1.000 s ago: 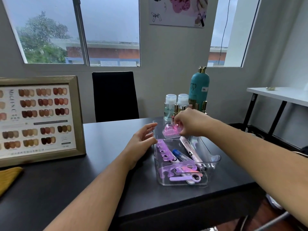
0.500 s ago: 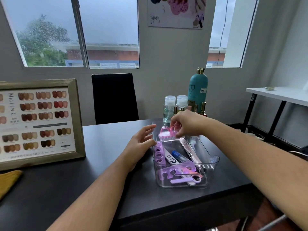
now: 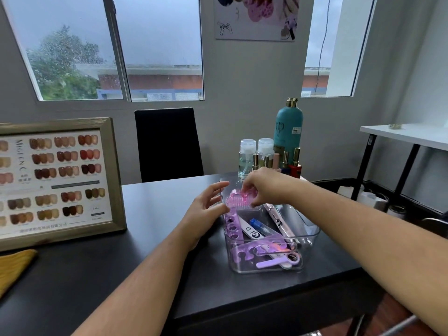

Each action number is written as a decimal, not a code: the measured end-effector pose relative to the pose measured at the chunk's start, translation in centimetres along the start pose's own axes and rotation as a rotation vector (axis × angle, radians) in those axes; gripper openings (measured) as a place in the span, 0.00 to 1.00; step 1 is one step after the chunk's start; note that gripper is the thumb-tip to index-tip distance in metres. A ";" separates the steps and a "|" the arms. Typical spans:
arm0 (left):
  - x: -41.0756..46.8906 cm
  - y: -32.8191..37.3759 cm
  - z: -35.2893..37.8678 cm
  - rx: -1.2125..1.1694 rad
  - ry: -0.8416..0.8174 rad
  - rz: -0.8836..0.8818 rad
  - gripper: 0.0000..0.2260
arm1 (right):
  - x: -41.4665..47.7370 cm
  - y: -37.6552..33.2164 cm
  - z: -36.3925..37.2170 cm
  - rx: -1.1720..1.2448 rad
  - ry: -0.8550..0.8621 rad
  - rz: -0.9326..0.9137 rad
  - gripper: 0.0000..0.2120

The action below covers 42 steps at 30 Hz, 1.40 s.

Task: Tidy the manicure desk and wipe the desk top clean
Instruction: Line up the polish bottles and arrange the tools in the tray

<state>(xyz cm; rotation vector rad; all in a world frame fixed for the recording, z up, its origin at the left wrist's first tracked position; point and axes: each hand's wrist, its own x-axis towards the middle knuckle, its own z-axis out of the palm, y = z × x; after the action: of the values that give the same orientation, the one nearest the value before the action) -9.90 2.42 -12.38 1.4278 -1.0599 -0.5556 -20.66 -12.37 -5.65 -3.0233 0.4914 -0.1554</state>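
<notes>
Head view: the right hand point(image 3: 264, 187) is reaching over the far end of the clear bin point(image 3: 266, 269), its fingers point(image 3: 246, 189) curling down and pinching the pink brush point(image 3: 238, 200) by its top. The brush is hanging bristles-down over the bin's far end; whether it is touching the rim is hard to tell through the clear plastic. The left hand point(image 3: 206, 209) is sitting at the bin's left wall with its fingers loose and spread, gripping nothing. Actual contact with the wall is unclear.

The bin is standing on the black tabletop point(image 3: 145, 263), near its right front corner. Inside, a purple toe separator point(image 3: 232, 224) is leaning along the left wall, and a nail file point(image 3: 251, 232), a blue-capped tube point(image 3: 260, 226) and a pink pen-like tool point(image 3: 278, 220) are lying slantwise. The pile at the near end is blurring together: another purple separator and some small tools, not clear enough to name.

Behind the right hand, two pump bottles point(image 3: 247, 154), a teal bottle point(image 3: 288, 127) and small polish bottles point(image 3: 294, 163) are standing, their bases hidden by the hand. On the left, a framed colour chart point(image 3: 60, 180) is standing on the tabletop, cut off by the picture's edge, and a yellow cloth point(image 3: 14, 265) is poking in beside it.
</notes>
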 end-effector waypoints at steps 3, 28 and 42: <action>0.3 0.3 0.0 0.094 0.030 -0.001 0.19 | -1.2 0.5 -0.8 0.045 0.088 0.008 0.13; 7.1 3.0 0.5 1.051 0.073 0.090 0.10 | -4.0 1.9 1.0 -0.297 0.087 0.207 0.17; 6.3 2.3 0.4 0.942 0.070 0.095 0.07 | -5.4 0.8 -3.7 0.011 -0.046 0.113 0.08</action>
<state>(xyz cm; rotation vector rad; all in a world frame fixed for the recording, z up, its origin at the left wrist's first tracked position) -7.89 -2.80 -8.69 2.1595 -1.4025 0.1133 -26.39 -11.62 -2.49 -2.9710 0.6527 -0.0821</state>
